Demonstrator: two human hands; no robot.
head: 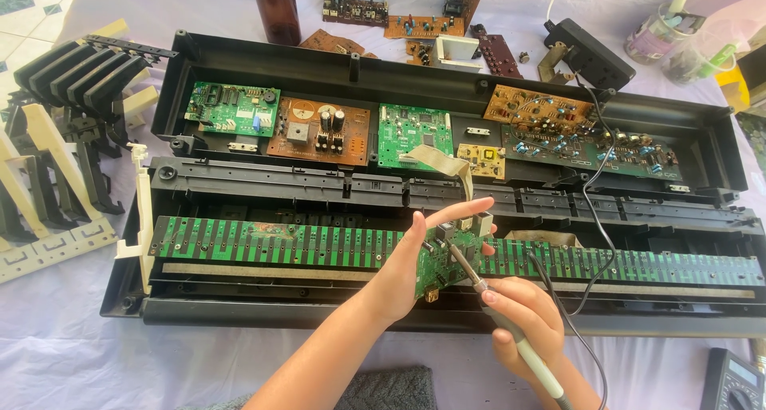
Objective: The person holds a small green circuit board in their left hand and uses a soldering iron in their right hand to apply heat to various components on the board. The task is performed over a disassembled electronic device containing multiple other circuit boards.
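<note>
Multimeter [732, 380] at near rt corner of desk [64, 354]. Rt hand [520, 316], fingers closed round soldering iron [503, 318], tip on small green circuit board [437, 260] pinched in left hand [415, 260], over long key-contact board [319, 244] in opened keyboard case [447, 83]. Loose boards beyond.

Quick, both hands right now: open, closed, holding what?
Left hand: closed on a small green circuit board, index finger extended.
Right hand: closed on a soldering iron, tip touching that board.

A matt black plastic keyboard case [239, 55] lies on smooth lilac cloth [64, 362]. The small glossy green circuit board [435, 262] meets a soldering iron's metal tip [463, 262]; its handle looks smooth grey plastic.
</note>
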